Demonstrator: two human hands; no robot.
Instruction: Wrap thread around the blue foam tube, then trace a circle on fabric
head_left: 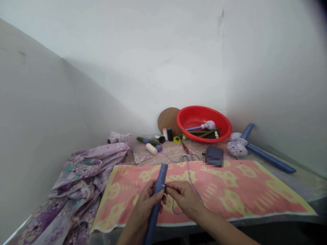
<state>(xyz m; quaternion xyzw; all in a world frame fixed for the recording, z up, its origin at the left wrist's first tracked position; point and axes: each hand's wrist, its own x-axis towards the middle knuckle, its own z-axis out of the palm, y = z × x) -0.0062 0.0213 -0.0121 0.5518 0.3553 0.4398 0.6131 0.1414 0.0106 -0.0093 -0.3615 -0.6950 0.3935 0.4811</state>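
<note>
Blue cloth tube (156,200) wrapped in left hand (149,200), lower centre of frame: long axis near upright, top end leaning slightly right, bottom end running out of frame. Right hand (182,198) just beside it, fingers pinched narrow on thin purple thread (189,175) at tube's side, a slack loop hanging below. Under both hands, pink-and-yellow towel (245,190) on the bench (301,187). Beyond the towel: scissors (189,156), cream thread spool (151,148), red basin (224,119) at upper centre. Lilac floral fabric (79,173) heaped at left, clear of the hands.

Tabletop (301,185), pink towel (245,190), floral cloth (76,173), red basin (204,109), scissors (187,154)
</note>
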